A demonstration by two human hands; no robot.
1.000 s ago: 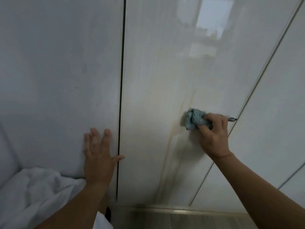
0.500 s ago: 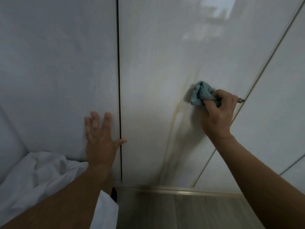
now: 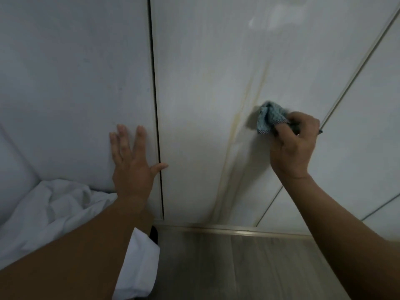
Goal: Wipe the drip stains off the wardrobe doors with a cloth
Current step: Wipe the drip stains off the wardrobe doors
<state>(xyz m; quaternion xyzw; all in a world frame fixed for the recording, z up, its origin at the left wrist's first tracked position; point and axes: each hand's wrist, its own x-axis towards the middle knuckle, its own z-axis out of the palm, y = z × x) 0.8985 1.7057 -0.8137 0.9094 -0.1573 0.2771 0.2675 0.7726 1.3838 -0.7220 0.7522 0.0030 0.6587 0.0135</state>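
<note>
A bunched blue cloth [image 3: 269, 119] is gripped in the curled right hand [image 3: 294, 146] and pressed against the middle wardrobe door [image 3: 194, 83], just beside yellowish drip stains [image 3: 233, 135]. The left hand [image 3: 132, 163] is laid flat, fingers spread, holding nothing, on the neighbouring door [image 3: 75, 83]. White fabric [image 3: 54, 208] is seen below left.

crumpled white sheet [image 3: 54, 204] lower left, grey wood-grain floor [image 3: 249, 267] below

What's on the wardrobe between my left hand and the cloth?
In the head view: the dark door gap, then bare panel, then a yellowish drip streak near the cloth.
</note>
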